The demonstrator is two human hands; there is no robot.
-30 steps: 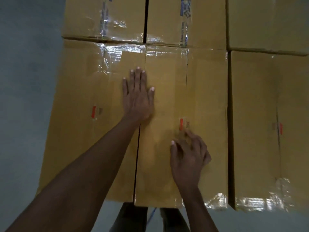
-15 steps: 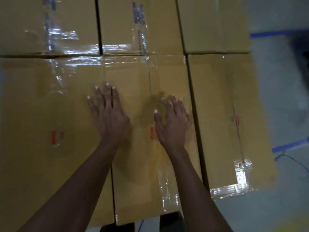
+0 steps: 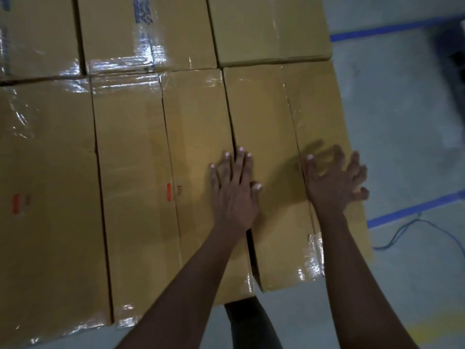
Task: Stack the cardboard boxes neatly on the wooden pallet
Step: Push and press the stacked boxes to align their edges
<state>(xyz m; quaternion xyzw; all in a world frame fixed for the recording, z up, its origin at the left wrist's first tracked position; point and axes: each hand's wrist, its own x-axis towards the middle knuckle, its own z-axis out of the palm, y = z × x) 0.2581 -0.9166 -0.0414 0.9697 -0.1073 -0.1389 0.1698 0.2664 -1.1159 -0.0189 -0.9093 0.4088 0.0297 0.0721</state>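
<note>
2 tan, tape-glossed cardboard boxes (image 3: 264, 109) (side by side) under left grip (image 3: 234, 195) and right grip (image 3: 332, 182), fingers apart

Left grip (image 3: 234, 190) palm down, fingers straight; right grip (image 3: 334, 182) fingers spread, blurred.

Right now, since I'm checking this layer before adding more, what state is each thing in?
middle box, taped shut, lying flat.
right box, taped shut, narrow gap beside middle box.
left box, taped shut, lying flat.
left hand, flat, fingers straight, across that gap.
right hand, fingers spread over right box, blurred.
</note>
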